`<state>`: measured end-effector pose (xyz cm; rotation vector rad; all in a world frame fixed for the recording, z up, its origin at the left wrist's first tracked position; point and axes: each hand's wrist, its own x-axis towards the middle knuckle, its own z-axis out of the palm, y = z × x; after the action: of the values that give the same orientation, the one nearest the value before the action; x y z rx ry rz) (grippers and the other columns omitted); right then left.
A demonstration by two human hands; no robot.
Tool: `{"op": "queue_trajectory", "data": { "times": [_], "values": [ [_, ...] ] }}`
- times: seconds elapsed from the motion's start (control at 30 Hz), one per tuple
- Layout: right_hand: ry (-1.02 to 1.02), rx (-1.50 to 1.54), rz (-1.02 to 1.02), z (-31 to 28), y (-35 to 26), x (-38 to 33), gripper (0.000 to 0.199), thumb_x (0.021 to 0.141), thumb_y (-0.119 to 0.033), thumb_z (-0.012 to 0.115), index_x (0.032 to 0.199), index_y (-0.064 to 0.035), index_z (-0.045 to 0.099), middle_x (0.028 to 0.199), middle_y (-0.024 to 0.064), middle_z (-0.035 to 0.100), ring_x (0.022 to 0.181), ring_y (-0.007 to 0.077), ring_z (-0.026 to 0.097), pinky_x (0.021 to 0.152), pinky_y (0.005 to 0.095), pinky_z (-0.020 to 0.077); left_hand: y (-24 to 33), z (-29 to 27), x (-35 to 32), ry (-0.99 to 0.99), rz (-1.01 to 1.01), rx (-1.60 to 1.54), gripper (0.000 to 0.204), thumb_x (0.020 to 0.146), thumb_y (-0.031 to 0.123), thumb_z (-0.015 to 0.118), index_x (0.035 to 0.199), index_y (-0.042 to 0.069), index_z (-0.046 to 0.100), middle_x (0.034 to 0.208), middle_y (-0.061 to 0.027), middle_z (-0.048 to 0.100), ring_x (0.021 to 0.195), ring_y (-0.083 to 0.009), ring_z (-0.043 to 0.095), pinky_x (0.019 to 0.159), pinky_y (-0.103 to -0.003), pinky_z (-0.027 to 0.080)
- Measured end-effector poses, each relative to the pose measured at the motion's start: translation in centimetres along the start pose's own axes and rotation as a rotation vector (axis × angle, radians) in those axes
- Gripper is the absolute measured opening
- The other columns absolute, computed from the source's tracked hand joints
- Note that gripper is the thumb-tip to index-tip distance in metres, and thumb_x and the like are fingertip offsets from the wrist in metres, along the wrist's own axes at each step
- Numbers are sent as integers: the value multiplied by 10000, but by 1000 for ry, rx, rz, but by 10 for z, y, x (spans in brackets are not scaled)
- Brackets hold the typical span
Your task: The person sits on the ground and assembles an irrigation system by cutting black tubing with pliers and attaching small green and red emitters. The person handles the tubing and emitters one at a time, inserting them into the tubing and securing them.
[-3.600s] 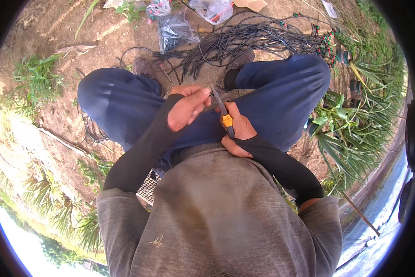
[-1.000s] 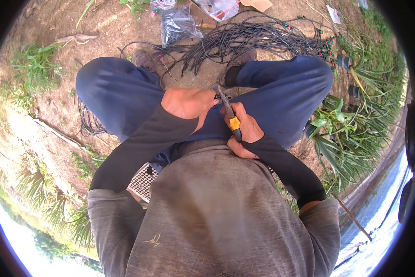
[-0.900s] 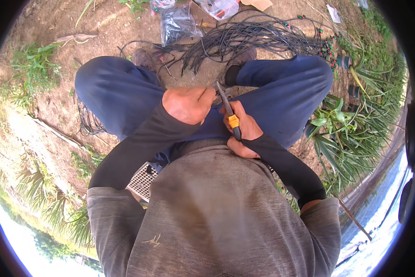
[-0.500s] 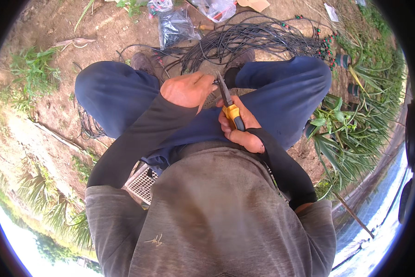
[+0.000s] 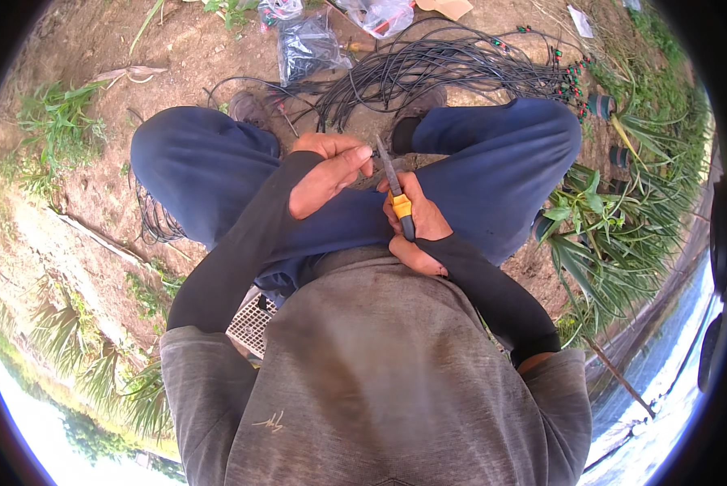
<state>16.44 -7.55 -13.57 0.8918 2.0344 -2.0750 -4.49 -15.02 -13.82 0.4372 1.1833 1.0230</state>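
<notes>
In front of my lap, my right hand [image 5: 425, 217] is wrapped round a pair of pliers [image 5: 401, 204] with yellow and black grips. Their long, pointed grey jaws aim away from me. My left hand [image 5: 328, 176] is closed in a pinch just left of the jaw tips. A small dark piece shows at its fingertips, too small to make out. The pliers' tips are close to these fingers; whether they touch the piece I cannot tell.
A tangle of thin black tubing [image 5: 428, 69] with red and green ends lies beyond my feet. Beside it are a clear plastic bag [image 5: 308, 50] of dark pieces and another bag [image 5: 384, 14]. Spiky plants [image 5: 622, 223] stand at the right. A white plastic crate [image 5: 248, 326] is beneath me.
My left hand has rolled over, showing its thumb side, and drawn slightly toward me. The pliers have turned more upright and moved slightly left in my right hand.
</notes>
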Motion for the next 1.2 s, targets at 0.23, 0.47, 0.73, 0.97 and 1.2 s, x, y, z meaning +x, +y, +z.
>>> {"op": "queue_trajectory", "data": {
  "times": [0.23, 0.47, 0.73, 0.97, 1.2],
  "values": [
    [78, -251, -69, 0, -5, -3, 606, 645, 54, 544, 1217, -59, 382, 834, 115, 486, 723, 285, 529, 681, 342, 430, -3, -3, -1, -76, -127, -248, 289, 984, 257, 555, 800, 36, 581, 548, 79, 355, 447, -23, 290, 411, -220, 216],
    [58, -398, -206, -13, -3, -2, 619, 669, 51, 563, 1249, -46, 371, 902, 152, 516, 815, 363, 560, 752, 374, 454, -15, -14, 8, -344, -324, -528, 307, 1026, 269, 449, 825, 50, 527, 506, 73, 277, 383, -54, 255, 381, -244, 211],
    [-37, -50, -180, -23, -19, 12, 653, 710, 85, 506, 1322, -72, 341, 1216, 123, 490, 1163, 218, 501, 1020, 331, 370, 8, -13, 10, -188, -137, -325, 379, 1033, 336, 435, 960, 4, 605, 588, 33, 373, 452, -81, 341, 420, -237, 269],
    [251, 632, -224, -19, -13, 39, 388, 875, 35, 571, 1199, -106, 411, 1076, 59, 591, 957, 105, 545, 816, 266, 446, 5, -19, 11, -170, -133, -262, 374, 1022, 332, 462, 985, -2, 626, 575, 21, 407, 442, -96, 381, 426, -247, 300],
    [244, 481, -254, -24, -28, 60, 338, 863, -8, 669, 1128, -99, 480, 934, 12, 599, 852, 68, 540, 750, 231, 440, 5, -9, 11, -175, -44, -44, 387, 1013, 342, 487, 962, -10, 638, 620, 6, 510, 497, -81, 468, 452, -228, 342]
  ]
}}
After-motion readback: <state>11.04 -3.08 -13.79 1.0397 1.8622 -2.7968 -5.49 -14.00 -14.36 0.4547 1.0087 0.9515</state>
